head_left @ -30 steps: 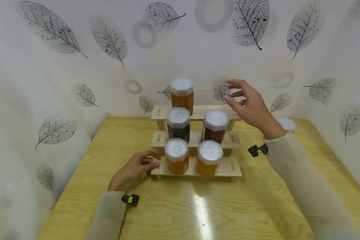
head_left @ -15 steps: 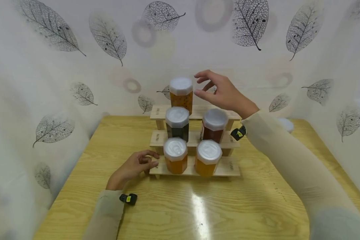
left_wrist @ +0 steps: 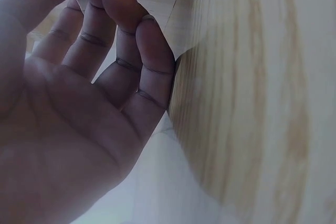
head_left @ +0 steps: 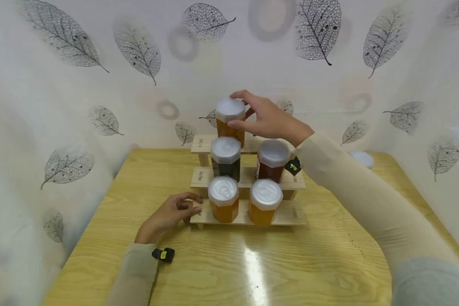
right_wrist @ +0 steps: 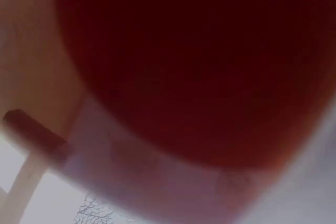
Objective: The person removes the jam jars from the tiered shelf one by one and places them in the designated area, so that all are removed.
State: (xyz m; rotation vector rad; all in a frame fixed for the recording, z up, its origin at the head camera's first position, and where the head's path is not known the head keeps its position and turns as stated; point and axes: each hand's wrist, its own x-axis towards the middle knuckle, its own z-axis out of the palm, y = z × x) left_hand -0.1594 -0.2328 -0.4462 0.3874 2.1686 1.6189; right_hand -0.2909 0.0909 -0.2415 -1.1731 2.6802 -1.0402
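At the top of a three-step wooden rack (head_left: 248,182), my right hand (head_left: 265,117) grips an amber jar (head_left: 222,128) with a white lid; the thumb lies across its front, the index finger behind the lid. My left hand (head_left: 172,214) pinches the left end of the lowest step between thumb and fingers; in the left wrist view its other fingers (left_wrist: 155,45) curl beside the tabletop. On the middle step stand a dark jar (head_left: 225,166) and a dark red jar (head_left: 269,170). Two orange-gold jars (head_left: 225,211) occupy the bottom step. A dark red blur (right_wrist: 194,66) fills most of the right wrist view.
A white lid (head_left: 361,158) shows behind the right forearm, at the table's back right. The wooden table (head_left: 199,272) reaches back to a white cloth backdrop (head_left: 137,97) printed with leaves, which also closes off both sides.
My right hand has moved left from beyond the right end of the top step to the amber jar and taken hold of it. The left hand has stayed at the rack.
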